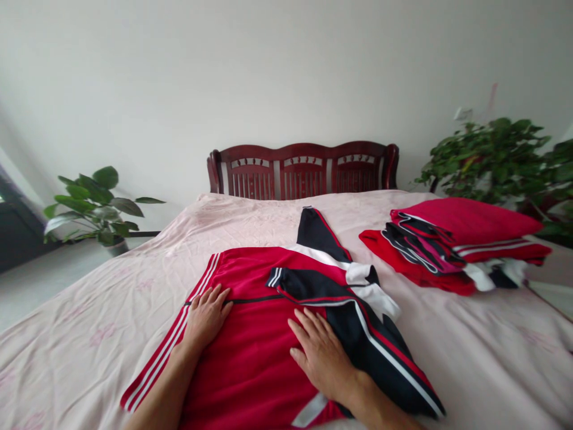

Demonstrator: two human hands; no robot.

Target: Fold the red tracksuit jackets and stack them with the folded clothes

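Observation:
A red track jacket (250,334) with dark and white parts lies spread on the bed in front of me. White stripes run down its left edge, and a dark line like a zip crosses its red body. My left hand (208,315) rests on that left edge near the stripes, fingers stretched out. Flat on the red cloth beside the dark sleeve (358,322) lies my right hand (320,352), its fingers extended. One dark sleeve is folded across the body, its striped cuff pointing left. The other sleeve (319,233) reaches away toward the headboard.
At the right sits a stack of folded clothes (470,224), red, dark and white. A pale pink sheet (98,310) covers the bed. Beyond it stands a dark wooden bench back (302,170). Potted plants (101,200) flank the bed on both sides.

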